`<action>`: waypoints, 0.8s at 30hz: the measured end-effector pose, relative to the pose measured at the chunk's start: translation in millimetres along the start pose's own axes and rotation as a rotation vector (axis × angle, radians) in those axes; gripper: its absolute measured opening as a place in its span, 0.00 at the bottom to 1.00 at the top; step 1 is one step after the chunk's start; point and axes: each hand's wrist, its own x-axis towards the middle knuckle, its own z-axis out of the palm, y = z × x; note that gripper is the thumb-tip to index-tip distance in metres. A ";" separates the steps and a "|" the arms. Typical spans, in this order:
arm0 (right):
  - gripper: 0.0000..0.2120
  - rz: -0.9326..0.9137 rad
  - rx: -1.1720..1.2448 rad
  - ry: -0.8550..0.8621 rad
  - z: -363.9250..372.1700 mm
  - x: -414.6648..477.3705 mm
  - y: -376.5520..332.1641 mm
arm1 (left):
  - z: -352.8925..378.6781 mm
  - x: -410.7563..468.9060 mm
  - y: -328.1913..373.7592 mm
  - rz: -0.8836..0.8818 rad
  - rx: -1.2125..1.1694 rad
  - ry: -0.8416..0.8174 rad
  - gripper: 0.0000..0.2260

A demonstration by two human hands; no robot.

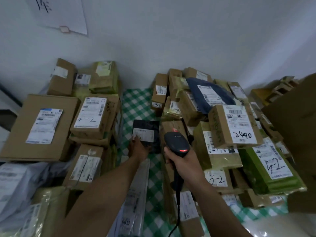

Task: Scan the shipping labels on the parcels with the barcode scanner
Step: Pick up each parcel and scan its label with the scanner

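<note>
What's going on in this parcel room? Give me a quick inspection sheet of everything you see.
Surface: checked cloth, green and white, mostly buried under parcels.
Job's things: barcode scanner, red light on; black parcel, white label facing up.
Clutter: labelled cardboard boxes and green mailers piled on both sides; one box marked 2490.
Grippers: left hand holds the black parcel's near edge; right hand grips the scanner's handle.
Cables: black scanner cable hangs from the handle.
Surroundings: pale wall with a paper sheet on it.

2490: brown box label [242,130] | 5-2: green bag label [271,161] | 4-2: left box label [90,113] | 7431: sticker [157,105]
</note>
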 end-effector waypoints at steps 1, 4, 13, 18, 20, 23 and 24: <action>0.16 0.018 -0.006 0.006 0.9 2.0 5.2 | 3.0 2.9 -0.6 -0.043 0.012 0.004 0.46; 0.20 0.071 0.009 0.039 1.2 7.4 15.9 | 8.9 13.5 -1.2 -0.124 0.032 0.026 0.46; 0.15 0.095 0.058 0.075 3.3 11.2 18.9 | -1.5 17.4 -10.6 -0.073 -0.194 0.145 0.14; 0.13 0.083 0.083 0.074 10.4 3.5 12.2 | -34.0 -27.2 1.4 0.078 -0.360 0.228 0.10; 0.14 0.072 0.099 0.078 13.3 -1.7 11.2 | -52.2 -49.5 -0.4 0.161 -0.422 0.263 0.08; 0.16 0.045 0.143 0.073 18.0 -13.8 8.0 | -84.3 -93.8 -3.1 0.234 -0.462 0.314 0.07; 0.17 0.026 0.158 0.078 20.3 -18.4 5.7 | -95.6 -110.0 -3.6 0.245 -0.464 0.323 0.08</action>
